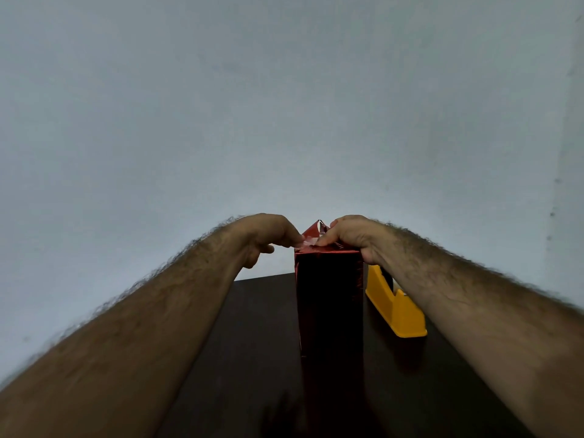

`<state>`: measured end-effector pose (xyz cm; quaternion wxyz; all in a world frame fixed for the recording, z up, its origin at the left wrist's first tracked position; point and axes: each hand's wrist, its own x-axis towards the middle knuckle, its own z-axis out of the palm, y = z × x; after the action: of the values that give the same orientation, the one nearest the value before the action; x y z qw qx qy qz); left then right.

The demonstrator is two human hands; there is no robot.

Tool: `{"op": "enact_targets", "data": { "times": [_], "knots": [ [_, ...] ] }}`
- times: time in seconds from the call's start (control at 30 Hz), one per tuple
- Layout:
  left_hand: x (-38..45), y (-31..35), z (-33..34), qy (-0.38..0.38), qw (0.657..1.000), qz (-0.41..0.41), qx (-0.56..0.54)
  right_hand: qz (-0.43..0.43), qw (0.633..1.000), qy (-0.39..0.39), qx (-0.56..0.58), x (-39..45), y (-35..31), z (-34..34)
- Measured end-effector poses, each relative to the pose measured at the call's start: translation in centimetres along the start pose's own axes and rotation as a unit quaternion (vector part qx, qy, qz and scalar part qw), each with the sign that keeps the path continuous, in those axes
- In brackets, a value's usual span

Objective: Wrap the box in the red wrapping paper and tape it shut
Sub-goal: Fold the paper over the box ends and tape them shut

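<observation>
Head view: looks along both bare forearms to a tall upright box, with a plain pale wall behind.
Box: the box (330, 298), wrapped in shiny red wrapping paper (313, 231), stands on end on the dark table (259, 327), just below the frame's centre.
Top flap: a pointed triangle of the red paper sticks up at the box's far top edge, at 12 o'clock from the box.
Tape: a short strip of clear tape (309, 241) lies on the box's top edge, between the two hands.
Left hand: the left hand (265, 237) comes in from 9 o'clock of the box top; its thumb and forefinger pinch or press the left end of the tape, the other fingers curled below.
Right hand: the right hand (350, 237) sits at 3 o'clock of the box top, fingers curled over the top right corner, thumb tip pressing the tape's right end.
Dispenser: a yellow tape dispenser (396, 311) rests on the table at 3 o'clock of the box, just beside it and partly behind the right forearm.
</observation>
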<state>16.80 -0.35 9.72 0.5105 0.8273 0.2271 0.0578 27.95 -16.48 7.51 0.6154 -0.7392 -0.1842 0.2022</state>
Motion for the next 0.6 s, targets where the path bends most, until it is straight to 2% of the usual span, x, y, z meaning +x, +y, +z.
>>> {"op": "enact_targets", "data": {
  "times": [0.3, 0.47, 0.6],
  "knots": [
    [0.6, 1.3, 1.0, 0.042, 0.993, 0.008, 0.113, 0.003, 1.000, -0.020, -0.001, 0.7, 0.2, 0.1],
    [0.9, 2.3, 1.0, -0.006, 0.979, 0.001, 0.204, 0.013, 1.000, -0.023, -0.017, 1.1, 0.2, -0.1],
    [0.0, 3.0, 0.5, -0.019, 0.971, 0.003, 0.238, -0.002, 0.999, 0.009, -0.044, 1.6, 0.3, -0.1]
  ]
}}
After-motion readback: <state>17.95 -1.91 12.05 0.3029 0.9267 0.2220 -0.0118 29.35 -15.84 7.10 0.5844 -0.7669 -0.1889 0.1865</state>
